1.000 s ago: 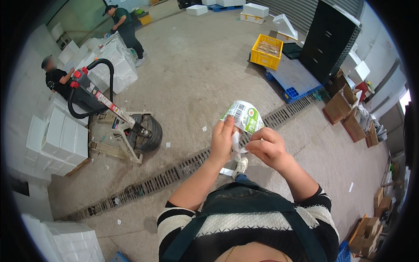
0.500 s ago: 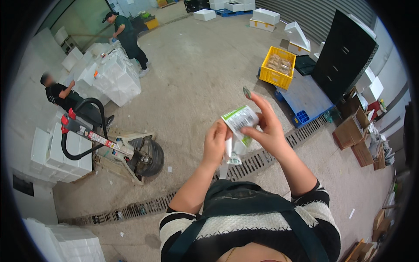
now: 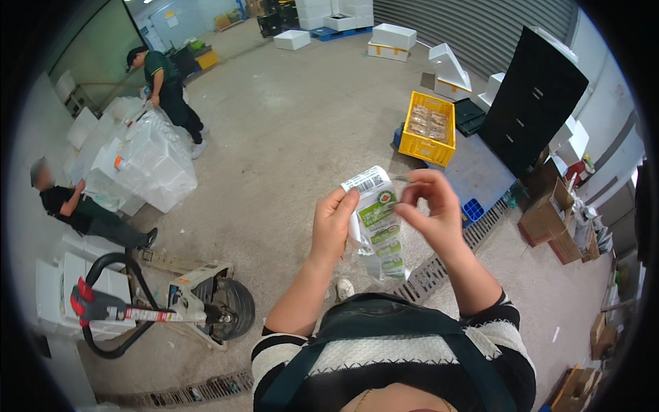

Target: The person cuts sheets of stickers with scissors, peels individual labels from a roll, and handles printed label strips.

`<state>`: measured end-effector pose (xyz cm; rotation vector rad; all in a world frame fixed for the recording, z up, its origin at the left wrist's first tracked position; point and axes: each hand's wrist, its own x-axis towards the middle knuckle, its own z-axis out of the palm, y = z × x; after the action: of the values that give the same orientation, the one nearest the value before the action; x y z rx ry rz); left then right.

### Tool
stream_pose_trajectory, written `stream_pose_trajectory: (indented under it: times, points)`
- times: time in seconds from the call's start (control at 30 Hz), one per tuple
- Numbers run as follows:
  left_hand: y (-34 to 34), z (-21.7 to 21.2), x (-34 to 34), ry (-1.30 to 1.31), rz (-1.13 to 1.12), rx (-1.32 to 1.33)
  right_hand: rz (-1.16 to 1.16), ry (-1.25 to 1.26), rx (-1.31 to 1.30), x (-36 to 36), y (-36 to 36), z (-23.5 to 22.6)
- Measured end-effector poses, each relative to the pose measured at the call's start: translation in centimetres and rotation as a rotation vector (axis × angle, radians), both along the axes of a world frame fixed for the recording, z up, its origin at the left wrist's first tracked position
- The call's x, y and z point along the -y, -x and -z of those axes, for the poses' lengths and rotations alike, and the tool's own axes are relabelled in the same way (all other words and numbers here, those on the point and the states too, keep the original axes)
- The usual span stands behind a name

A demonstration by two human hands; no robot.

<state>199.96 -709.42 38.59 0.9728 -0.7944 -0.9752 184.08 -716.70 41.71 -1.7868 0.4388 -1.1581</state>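
A strip of white labels with green print (image 3: 382, 226) hangs in front of me, its barcoded top end folded over. My left hand (image 3: 335, 221) is closed on its upper left side, with the thumb lying over the front. At the strip's right edge is my right hand (image 3: 434, 206), its thumb and index finger curved and apart, the thumb tip at the edge. A small dark green piece shows at that index fingertip; what it is I cannot make out. The strip's lower end dangles loose above the floor drain.
A pallet jack (image 3: 206, 309) stands at the left. Two people work by wrapped white foam boxes (image 3: 161, 161) at the far left. A yellow crate (image 3: 446, 154) of packed food sits by a blue platform (image 3: 480, 165). Cardboard boxes (image 3: 549, 220) line the right. A drain grate (image 3: 439, 275) crosses the floor.
The label strip has turned and unfolded so that its green printed length now faces me. My right hand has moved from the strip's front to its right edge, and the view has shifted.
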Motion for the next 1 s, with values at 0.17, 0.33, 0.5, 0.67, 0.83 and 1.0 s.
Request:
stream_pose_trajectory:
  times: [0.17,0.33,0.5,0.67,0.83,1.0]
  points:
    - [-4.4,-1.0,3.4,-0.001,0.038,0.023,0.026,-0.105,-0.144,2.6,-6.6,-1.1]
    - [-8.8,-0.7,5.1,-0.025,0.044,-0.039,0.020,-0.081,-0.194,4.4,-11.4,-1.2]
    - [-11.9,-0.4,6.3,-0.021,0.021,-0.050,0.130,0.169,-0.243,6.0,-15.2,-0.5]
    - [-13.9,-0.9,6.6,-0.017,-0.081,-0.004,0.211,0.375,-0.233,7.9,-18.3,-1.1]
    - [-18.0,1.6,7.6,0.111,-0.074,-0.153,-0.180,-0.038,-0.286,10.0,-20.9,0.0]
    - [-21.5,0.3,8.7,0.079,-0.096,-0.361,-0.397,-0.079,-0.375,11.9,-22.0,0.2]
